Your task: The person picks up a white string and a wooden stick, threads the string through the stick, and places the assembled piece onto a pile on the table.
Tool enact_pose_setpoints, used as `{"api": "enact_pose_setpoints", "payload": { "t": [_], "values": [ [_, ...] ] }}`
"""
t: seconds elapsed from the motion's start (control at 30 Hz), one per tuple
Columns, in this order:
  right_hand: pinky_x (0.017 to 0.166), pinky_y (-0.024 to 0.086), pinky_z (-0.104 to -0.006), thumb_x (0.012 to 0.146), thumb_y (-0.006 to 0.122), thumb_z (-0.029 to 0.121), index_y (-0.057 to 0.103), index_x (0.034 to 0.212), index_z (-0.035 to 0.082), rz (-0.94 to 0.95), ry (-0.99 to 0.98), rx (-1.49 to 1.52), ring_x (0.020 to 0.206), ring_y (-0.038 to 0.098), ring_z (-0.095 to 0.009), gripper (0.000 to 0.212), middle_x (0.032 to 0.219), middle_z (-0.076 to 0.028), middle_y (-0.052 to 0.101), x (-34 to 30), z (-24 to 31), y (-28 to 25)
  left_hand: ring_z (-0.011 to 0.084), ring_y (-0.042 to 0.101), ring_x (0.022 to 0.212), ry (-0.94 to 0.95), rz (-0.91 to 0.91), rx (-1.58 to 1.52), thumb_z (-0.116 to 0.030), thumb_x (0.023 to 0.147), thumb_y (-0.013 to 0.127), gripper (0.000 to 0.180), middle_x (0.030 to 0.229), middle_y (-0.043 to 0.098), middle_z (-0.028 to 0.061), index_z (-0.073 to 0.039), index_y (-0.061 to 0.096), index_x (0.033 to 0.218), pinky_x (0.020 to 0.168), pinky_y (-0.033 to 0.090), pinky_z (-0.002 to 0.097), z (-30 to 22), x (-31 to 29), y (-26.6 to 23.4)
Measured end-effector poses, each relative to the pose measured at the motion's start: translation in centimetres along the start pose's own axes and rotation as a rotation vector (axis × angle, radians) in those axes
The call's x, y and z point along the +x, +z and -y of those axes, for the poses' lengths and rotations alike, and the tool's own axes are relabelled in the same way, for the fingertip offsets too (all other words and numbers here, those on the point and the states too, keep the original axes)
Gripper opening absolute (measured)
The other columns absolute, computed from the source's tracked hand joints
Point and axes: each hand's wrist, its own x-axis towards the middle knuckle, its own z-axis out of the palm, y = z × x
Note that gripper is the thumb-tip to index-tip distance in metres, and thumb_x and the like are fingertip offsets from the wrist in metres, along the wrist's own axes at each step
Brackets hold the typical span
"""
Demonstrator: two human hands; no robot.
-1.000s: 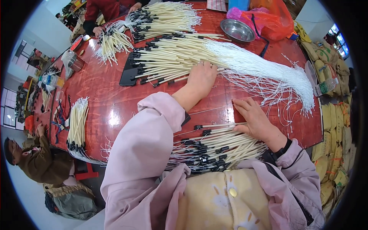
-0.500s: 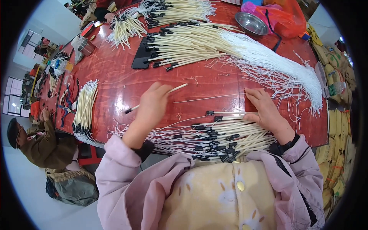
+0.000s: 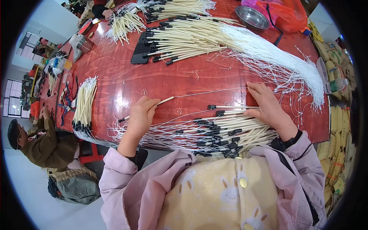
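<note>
My left hand [image 3: 140,117] is closed around a slim cream stick [image 3: 165,100], whose black-capped end sticks out on the left. A thin white string [image 3: 209,92] runs nearly straight from the stick's pale tip to the fingertips of my right hand [image 3: 267,107]. My right fingers hold the string, while the thumb is spread away from them, beside the near bundle of cream sticks [image 3: 249,132]. The sticks in that bundle have black end pieces, and their white strings [image 3: 165,136] trail left beneath my left wrist. How the string joins the stick is too small to tell.
On the red table [image 3: 111,78] lie a large far bundle of sticks [image 3: 191,38], a phone [image 3: 139,53] and a metal bowl [image 3: 252,18]. Another bundle [image 3: 85,101] is at the left. A seated person [image 3: 48,143] is beyond the left edge; sacks [image 3: 333,134] line the right.
My left hand has moved left and nearer to me with the stick. The stick's tip now meets the string's left end, where they were apart. My right hand has barely moved.
</note>
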Motion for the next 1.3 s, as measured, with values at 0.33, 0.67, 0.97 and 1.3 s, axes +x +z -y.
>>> {"api": "enact_pose_setpoints", "payload": {
  "t": [0.33,0.67,0.97,1.3],
  "values": [
    [0.111,0.037,-0.0462,0.074,0.077,0.060,0.052,0.139,-0.009,0.006,-0.013,-0.005,0.129,0.048,-0.038,0.098,0.149,-0.019,0.048,-0.1,-0.3,-0.1,0.0355,0.066,0.082,0.020,0.015,0.069,0.001,0.090,0.063,0.021,0.091,0.067,0.0176,0.000,0.074,0.108,0.073,0.052,0.0388,-0.5,0.7,0.5],
    [0.110,0.037,-0.0463,0.081,0.072,0.058,0.051,0.138,-0.010,0.114,-0.141,-0.059,0.127,0.047,-0.039,0.091,0.150,-0.020,0.046,2.0,1.5,-0.8,0.0305,0.067,0.091,0.481,0.242,0.447,-0.009,0.081,0.064,0.018,0.092,0.064,0.0112,-0.006,0.068,0.099,0.075,0.058,0.0416,-7.4,8.0,9.9],
    [0.110,0.037,-0.0454,0.089,0.071,0.037,0.051,0.140,-0.005,-0.012,-0.184,0.040,0.128,0.046,-0.039,0.069,0.149,-0.020,0.047,3.3,-1.0,0.8,0.0327,0.066,0.093,0.385,0.122,0.294,-0.012,0.087,0.064,0.019,0.095,0.065,0.0141,-0.004,0.067,0.104,0.077,0.056,0.0437,-11.1,6.6,7.0],
    [0.103,0.040,-0.0449,0.085,0.075,0.026,0.060,0.131,0.003,-0.050,-0.312,0.059,0.119,0.052,-0.035,0.054,0.135,-0.014,0.057,7.4,0.8,1.3,0.0400,0.063,0.096,-0.142,0.129,0.045,-0.012,0.088,0.069,0.017,0.099,0.061,0.0197,-0.003,0.061,0.100,0.081,0.052,0.0481,-3.9,2.3,1.7]
  ]
}}
